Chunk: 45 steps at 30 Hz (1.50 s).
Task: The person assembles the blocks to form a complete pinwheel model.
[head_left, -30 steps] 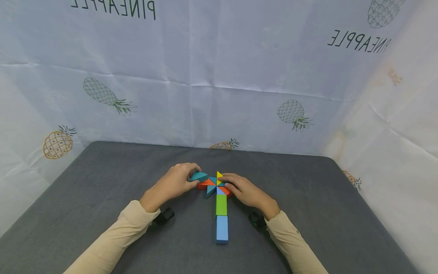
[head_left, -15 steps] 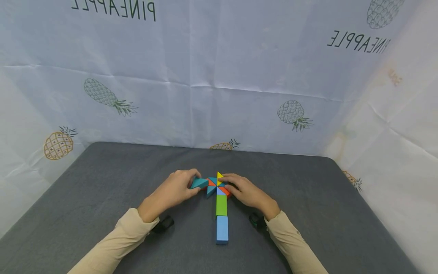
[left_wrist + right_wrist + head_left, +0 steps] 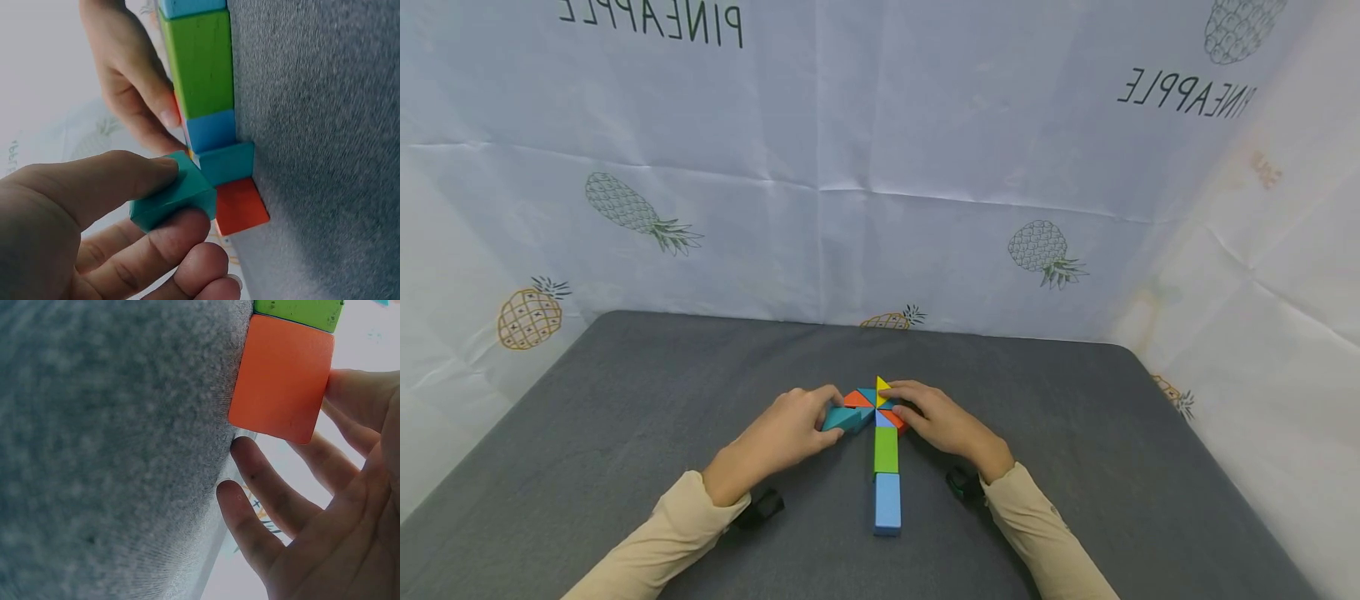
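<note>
Thumb and fingers of my left hand pinch a teal triangular block, which the left wrist view shows lifted beside the arrangement. My right hand rests at the other side of the pinwheel, its index finger on the yellow triangular block and its thumb close to an orange triangular block. The pinwheel also has another orange triangle and several blue ones. The held block overlaps a teal triangle at the pinwheel's lower left in the head view.
A green rectangular block and a light blue one form a stem running toward the person. Everything lies on a grey cloth-covered table. A white curtain with pineapple prints hangs behind it.
My left hand has moved toward the person with the teal block, from above the left orange triangle to the pinwheel's lower left. The right hand stays where it was.
</note>
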Available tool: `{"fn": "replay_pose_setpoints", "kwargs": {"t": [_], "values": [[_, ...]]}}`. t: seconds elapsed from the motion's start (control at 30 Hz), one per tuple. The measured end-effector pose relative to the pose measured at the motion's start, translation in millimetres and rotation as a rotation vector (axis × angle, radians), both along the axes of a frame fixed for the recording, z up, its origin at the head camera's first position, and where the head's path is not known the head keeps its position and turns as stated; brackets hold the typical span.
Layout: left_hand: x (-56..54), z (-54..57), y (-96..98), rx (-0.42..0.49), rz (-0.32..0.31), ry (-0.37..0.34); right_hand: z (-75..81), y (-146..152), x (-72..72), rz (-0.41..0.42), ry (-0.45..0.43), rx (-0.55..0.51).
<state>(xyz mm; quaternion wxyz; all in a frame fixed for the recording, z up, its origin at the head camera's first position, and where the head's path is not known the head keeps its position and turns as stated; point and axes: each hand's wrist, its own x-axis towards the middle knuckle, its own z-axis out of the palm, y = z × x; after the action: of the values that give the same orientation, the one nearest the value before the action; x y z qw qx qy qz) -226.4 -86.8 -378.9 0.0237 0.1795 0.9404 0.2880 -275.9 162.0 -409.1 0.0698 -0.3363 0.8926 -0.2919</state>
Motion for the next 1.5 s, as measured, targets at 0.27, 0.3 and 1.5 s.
{"fn": "replay_pose_setpoints", "kwargs": {"t": [0.27, 0.3, 1.5], "values": [[3.8, -3.2, 0.2, -0.003, -0.054, -0.017, -0.5, -0.4, 0.0, 0.000, -0.002, -0.004], [4.1, -3.4, 0.2, -0.003, -0.059, -0.022, -0.6, -0.2, 0.0, 0.000, -0.002, -0.005], [-0.2, -5.1, -8.5, -0.004, -0.220, -0.212, -1.4, 0.8, -1.5, -0.003, -0.005, -0.002]]}}
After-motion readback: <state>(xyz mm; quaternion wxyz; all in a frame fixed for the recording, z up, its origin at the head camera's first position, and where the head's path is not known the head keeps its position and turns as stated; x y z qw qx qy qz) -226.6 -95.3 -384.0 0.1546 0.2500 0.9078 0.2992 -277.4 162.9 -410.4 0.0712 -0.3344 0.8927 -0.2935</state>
